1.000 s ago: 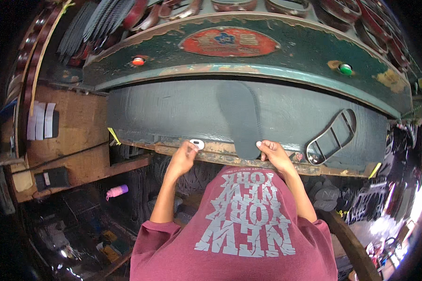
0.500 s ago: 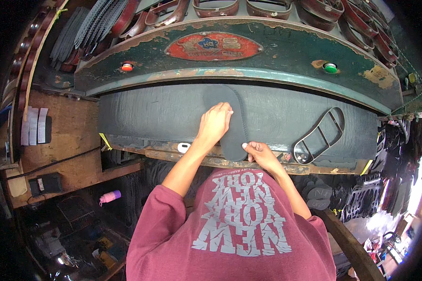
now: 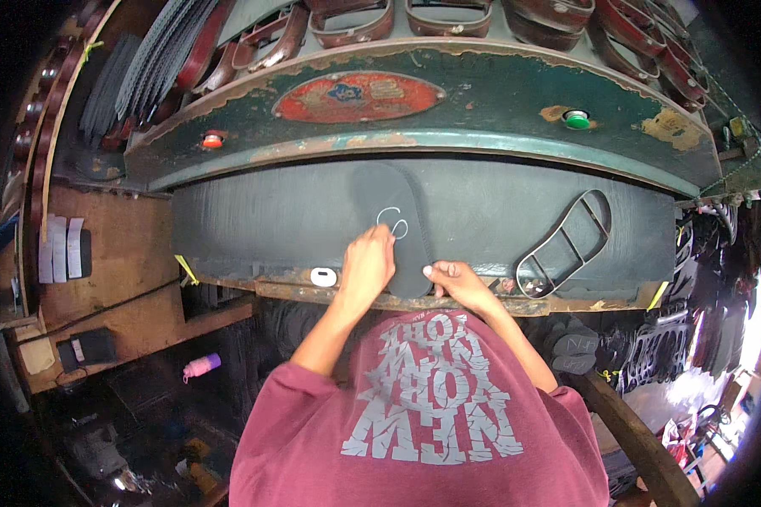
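A dark grey sole-shaped piece (image 3: 397,198) lies on the grey sheet (image 3: 262,224) that covers the bed of an old green press (image 3: 482,93). My left hand (image 3: 367,264) rests on the sole with its fingers pinched shut around a small marking piece that is mostly hidden. The fingertips sit right below fresh white loops (image 3: 393,222) drawn on the sole. My right hand (image 3: 458,280) grips the sole's near end at the bed's rusty front edge, thumb on top.
A metal sole-shaped cutting die (image 3: 564,245) lies on the sheet to the right. A small white object (image 3: 323,276) sits on the front edge. Red button (image 3: 213,140) and green button (image 3: 577,119) flank a red oval plate. Wooden bench (image 3: 118,262) left; pink bottle (image 3: 201,366) below.
My left hand came off the bed's front edge, went up over the sole, then drew back a little. White loops now show on the sole. My right hand stays at its near end.
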A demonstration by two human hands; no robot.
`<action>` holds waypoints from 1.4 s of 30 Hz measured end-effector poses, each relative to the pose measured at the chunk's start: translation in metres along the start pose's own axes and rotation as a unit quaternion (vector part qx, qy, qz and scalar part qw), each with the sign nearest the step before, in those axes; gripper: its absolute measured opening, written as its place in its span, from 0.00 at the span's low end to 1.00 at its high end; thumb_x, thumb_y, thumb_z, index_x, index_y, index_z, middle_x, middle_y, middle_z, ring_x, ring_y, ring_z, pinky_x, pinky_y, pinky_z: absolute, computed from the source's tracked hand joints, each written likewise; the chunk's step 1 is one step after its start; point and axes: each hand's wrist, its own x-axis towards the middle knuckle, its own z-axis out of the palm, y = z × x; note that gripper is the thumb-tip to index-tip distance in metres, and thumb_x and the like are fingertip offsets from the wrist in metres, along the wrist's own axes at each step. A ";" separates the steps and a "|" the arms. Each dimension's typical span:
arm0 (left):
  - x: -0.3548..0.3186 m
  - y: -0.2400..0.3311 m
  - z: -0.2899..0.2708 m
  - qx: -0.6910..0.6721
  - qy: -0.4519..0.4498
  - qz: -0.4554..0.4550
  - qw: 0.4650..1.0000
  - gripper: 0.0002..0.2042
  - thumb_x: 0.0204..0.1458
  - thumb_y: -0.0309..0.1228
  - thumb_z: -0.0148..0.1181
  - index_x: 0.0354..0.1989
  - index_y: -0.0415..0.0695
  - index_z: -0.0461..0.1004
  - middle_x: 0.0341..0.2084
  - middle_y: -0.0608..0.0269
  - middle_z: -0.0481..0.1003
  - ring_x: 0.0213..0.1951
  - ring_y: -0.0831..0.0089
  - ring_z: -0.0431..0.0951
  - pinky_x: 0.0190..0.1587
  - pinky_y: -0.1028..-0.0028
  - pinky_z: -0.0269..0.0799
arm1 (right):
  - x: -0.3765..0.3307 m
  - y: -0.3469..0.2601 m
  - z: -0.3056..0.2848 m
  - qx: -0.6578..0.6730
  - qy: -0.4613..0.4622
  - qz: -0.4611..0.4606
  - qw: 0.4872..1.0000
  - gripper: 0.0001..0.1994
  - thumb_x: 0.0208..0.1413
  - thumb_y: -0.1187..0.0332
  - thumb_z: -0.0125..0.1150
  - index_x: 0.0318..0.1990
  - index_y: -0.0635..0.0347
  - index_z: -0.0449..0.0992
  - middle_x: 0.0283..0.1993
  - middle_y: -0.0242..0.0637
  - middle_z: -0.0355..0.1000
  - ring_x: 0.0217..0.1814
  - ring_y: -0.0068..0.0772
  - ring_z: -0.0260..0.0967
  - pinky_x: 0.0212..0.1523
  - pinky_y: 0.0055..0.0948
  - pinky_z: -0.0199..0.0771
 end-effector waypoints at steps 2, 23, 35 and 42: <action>-0.010 0.007 0.000 0.004 -0.050 -0.046 0.998 0.03 0.57 0.23 0.60 0.36 0.37 0.74 0.32 0.45 0.79 0.37 0.44 0.81 0.39 0.53 0.76 | 0.001 -0.001 -0.003 0.005 -0.013 -0.009 1.000 0.20 0.68 0.51 0.61 0.30 0.56 0.75 0.21 0.24 0.68 0.24 0.14 0.60 0.27 0.21 0.58; -0.094 -0.041 -0.009 -0.001 -0.066 -0.217 0.974 0.10 0.59 0.33 0.60 0.45 0.43 0.76 0.34 0.44 0.81 0.39 0.42 0.82 0.43 0.49 0.77 | 0.002 -0.002 -0.008 0.038 -0.048 0.007 0.998 0.12 0.65 0.60 0.66 0.34 0.57 0.75 0.25 0.21 0.68 0.26 0.12 0.63 0.30 0.19 0.62; -0.110 -0.023 0.024 -0.455 0.008 -0.333 0.826 0.34 0.62 0.52 0.61 0.65 0.33 0.66 0.54 0.48 0.77 0.56 0.60 0.77 0.58 0.61 0.73 | -0.019 -0.032 0.038 -0.078 -0.128 0.058 0.987 0.12 0.66 0.60 0.66 0.37 0.60 0.80 0.28 0.23 0.71 0.29 0.17 0.66 0.35 0.23 0.68; -0.108 -0.021 -0.048 -0.055 0.086 0.018 0.995 0.26 0.54 0.43 0.69 0.58 0.42 0.73 0.44 0.52 0.79 0.41 0.49 0.80 0.45 0.56 0.77 | -0.008 -0.097 -0.007 -0.375 0.266 -0.277 0.844 0.58 0.34 0.70 0.84 0.76 0.62 0.52 0.66 0.52 0.62 0.70 0.50 0.61 0.70 0.42 0.62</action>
